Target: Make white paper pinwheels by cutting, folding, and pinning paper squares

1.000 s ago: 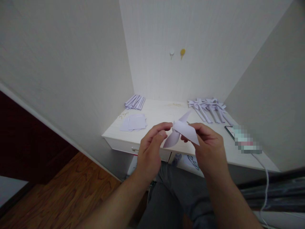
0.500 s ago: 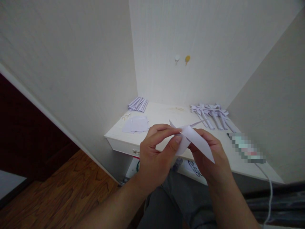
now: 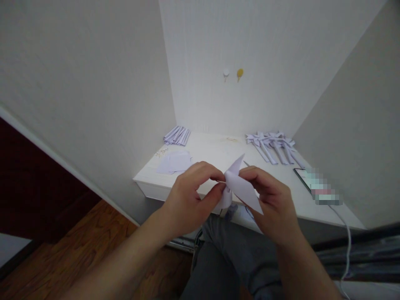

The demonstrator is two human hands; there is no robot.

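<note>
A white paper pinwheel (image 3: 244,189) with folded, pointed blades is held up between both hands, in front of the table's edge. My left hand (image 3: 190,202) is closed, thumb and forefinger pinching at the pinwheel's middle from the left; a thin pale sliver shows between these fingertips, too small to name. On the other side, my right hand (image 3: 275,202) curls its fingers round the pinwheel from behind, and a blade covers part of them. Beyond the left hand lie flat white paper pieces (image 3: 175,161), overlapping on the table.
On the white table (image 3: 209,146), rolled paper sticks (image 3: 177,136) lie back left, with small pale bits (image 3: 161,151) before them. Several pinwheels on paper sticks (image 3: 275,146) lie back right. A phone (image 3: 318,187), blurred, trails a white cable (image 3: 348,241). Walls close in the table.
The pinwheel has turned, and one blade now points upward. My left fingertips have shifted to its middle, gripping from the left. The whole view has moved slightly.
</note>
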